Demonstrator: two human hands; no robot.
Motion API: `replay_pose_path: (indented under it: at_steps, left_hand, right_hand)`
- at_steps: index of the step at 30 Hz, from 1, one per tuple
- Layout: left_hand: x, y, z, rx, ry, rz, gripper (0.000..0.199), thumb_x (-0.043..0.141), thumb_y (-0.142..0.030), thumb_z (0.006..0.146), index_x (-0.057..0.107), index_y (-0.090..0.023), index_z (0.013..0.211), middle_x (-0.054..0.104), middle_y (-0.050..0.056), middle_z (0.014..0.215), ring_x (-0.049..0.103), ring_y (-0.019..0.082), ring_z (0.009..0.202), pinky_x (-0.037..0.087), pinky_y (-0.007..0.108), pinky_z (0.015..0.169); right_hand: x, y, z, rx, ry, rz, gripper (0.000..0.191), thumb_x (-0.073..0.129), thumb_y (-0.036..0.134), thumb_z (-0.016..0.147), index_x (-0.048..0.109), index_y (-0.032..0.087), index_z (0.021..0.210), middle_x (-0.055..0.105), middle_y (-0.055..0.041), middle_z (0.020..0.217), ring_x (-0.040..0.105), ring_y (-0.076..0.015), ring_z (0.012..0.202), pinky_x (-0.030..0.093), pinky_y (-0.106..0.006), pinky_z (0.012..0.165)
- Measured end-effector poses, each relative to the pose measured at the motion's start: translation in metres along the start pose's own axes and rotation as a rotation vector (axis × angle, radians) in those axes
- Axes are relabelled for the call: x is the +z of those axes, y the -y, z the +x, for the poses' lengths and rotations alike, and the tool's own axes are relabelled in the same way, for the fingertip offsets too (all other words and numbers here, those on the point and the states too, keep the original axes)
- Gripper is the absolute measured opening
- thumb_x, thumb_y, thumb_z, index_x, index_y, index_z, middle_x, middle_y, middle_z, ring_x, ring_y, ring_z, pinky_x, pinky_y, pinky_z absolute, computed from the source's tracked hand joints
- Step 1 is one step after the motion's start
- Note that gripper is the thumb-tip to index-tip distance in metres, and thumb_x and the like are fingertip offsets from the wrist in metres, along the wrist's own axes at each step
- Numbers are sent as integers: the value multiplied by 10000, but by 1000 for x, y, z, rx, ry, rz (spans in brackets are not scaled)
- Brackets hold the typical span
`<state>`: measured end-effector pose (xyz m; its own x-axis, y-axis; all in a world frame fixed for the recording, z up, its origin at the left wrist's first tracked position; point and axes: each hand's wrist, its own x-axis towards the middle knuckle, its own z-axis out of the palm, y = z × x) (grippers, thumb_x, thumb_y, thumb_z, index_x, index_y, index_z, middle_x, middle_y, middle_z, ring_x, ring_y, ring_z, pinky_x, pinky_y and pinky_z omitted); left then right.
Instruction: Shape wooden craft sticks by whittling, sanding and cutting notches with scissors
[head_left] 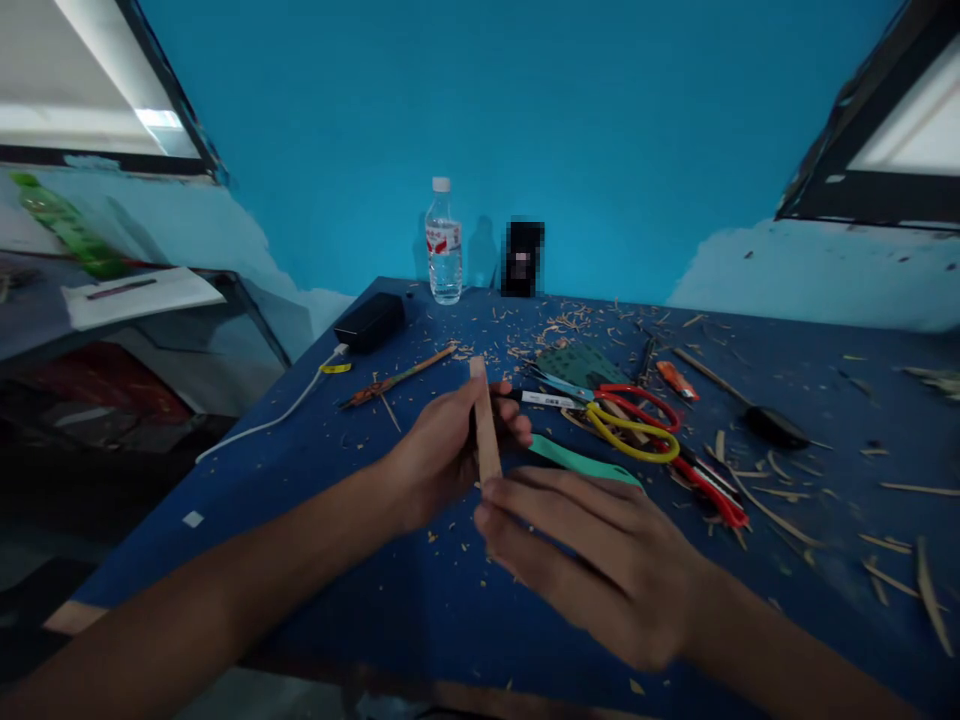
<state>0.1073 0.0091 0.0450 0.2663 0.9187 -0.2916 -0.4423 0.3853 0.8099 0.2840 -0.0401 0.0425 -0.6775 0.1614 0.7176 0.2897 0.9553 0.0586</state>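
A flat strip of pale wood or bamboo is held up over the middle of the blue table, its far end tilted away from me. My left hand is closed around it, the thumb lying along its upper part and the fingers curled behind. At the near end, my right hand pinches the strip between thumb and fingers. Just beyond my right hand lies a green strip. Scissors with red and yellow handles rest to the right, with a white-labelled dark item beside their blades.
Shavings litter the blue table. A red utility knife, an orange item and a dark oval object lie right. A water bottle stands by the wall; a black box with a white cable and a stick lie left.
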Motion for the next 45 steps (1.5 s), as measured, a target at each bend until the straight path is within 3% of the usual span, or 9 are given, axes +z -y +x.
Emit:
replay_pose_path:
  at_steps: [3,6,9,11,13,16,20,32,45]
  left_hand:
    - [-11,-2,-4,-7,89,285,469,357,-492,1045,637,-126,953,613,66,791,647,176,713,545,302,684]
    - [-19,-15,-22,143,117,620,358,763,-406,838,620,-134,655,516,10,600,476,130,563,406,254,566]
    - [-19,-28,-45,606,51,940,300,900,-262,647,662,-151,794,554,-8,754,478,124,712,421,229,701]
    - [-15,-32,-58,1060,174,1255,431,861,-315,723,662,-138,1062,649,58,1044,593,175,982,463,250,908]
    - [-9,-33,-67,1330,326,1450,442,778,-339,856,604,-107,1190,664,108,1188,627,185,1117,474,246,983]
    - [-3,-31,-75,1279,324,1412,282,710,-292,938,606,-122,1138,716,40,997,688,103,893,508,152,796]
    - [1,-28,-83,1143,267,1254,251,822,-309,829,644,-178,948,688,-58,766,644,56,653,480,110,627]
    - [-10,-12,-80,816,123,1044,229,845,-350,795,666,-211,764,698,-49,679,650,96,585,435,152,527]
    - [-14,-5,-86,905,56,1123,197,775,-280,871,613,-213,781,669,-70,690,644,63,598,444,127,550]
  right_hand:
    - [-10,-4,-4,63,-34,-41,272,651,96,958,666,76,1229,732,-105,1227,662,-188,1201,564,-306,1059]
    - [-24,-7,-5,146,-105,-80,212,669,88,943,702,91,1152,764,-70,1143,688,-111,1120,504,-177,1093]
    - [-34,-1,1,167,-120,-95,153,627,135,982,719,110,1102,780,-52,1084,711,-98,1051,496,-136,1079]
    - [-40,5,7,179,-96,-106,157,619,145,988,715,108,1107,781,-57,1080,713,-109,1059,479,-145,1103]
    - [-44,11,13,200,-92,-89,173,617,156,990,701,111,1134,773,-50,1107,704,-105,1076,455,-140,1121]
    - [-50,15,23,250,-127,0,178,637,179,984,683,121,1146,755,-25,1146,680,-64,1078,422,-77,1098]
    - [-57,14,34,309,-26,227,222,628,183,983,654,166,1203,732,21,1162,660,-30,1080,445,-52,1017]
    - [-46,13,46,382,144,291,287,572,102,815,627,223,1070,711,31,996,668,-91,813,501,-206,697]
    - [-20,8,50,255,-8,199,291,473,66,725,562,139,992,603,-9,843,560,-120,733,437,-266,621]
